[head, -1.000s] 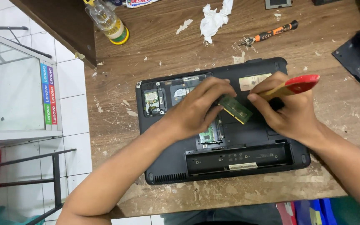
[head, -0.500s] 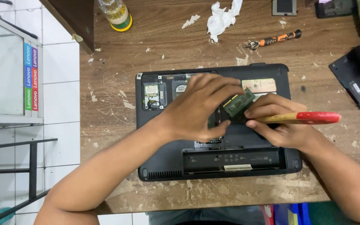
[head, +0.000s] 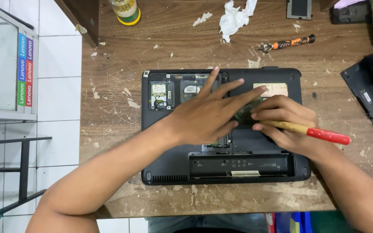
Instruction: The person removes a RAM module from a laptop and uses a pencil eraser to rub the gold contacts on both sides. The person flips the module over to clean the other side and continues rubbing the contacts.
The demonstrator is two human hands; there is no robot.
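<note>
Head view: left hand [head: 203,114], fingers spread flat on upturned laptop [head: 165,155]; right hand [head: 283,123] at 3 o'clock, pinching green memory module [head: 243,113], red-handled brush [head: 311,131] clasped.

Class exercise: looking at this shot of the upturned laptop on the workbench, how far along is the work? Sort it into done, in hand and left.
Done: the laptop lies upside down with its bay cover off, boards exposed.
In hand: the left hand lies spread over the open bay; the right hand, gripping a red-handled tool, pinches a green memory module.
Left: the module isn't flat, and the bay remains uncovered.
</note>
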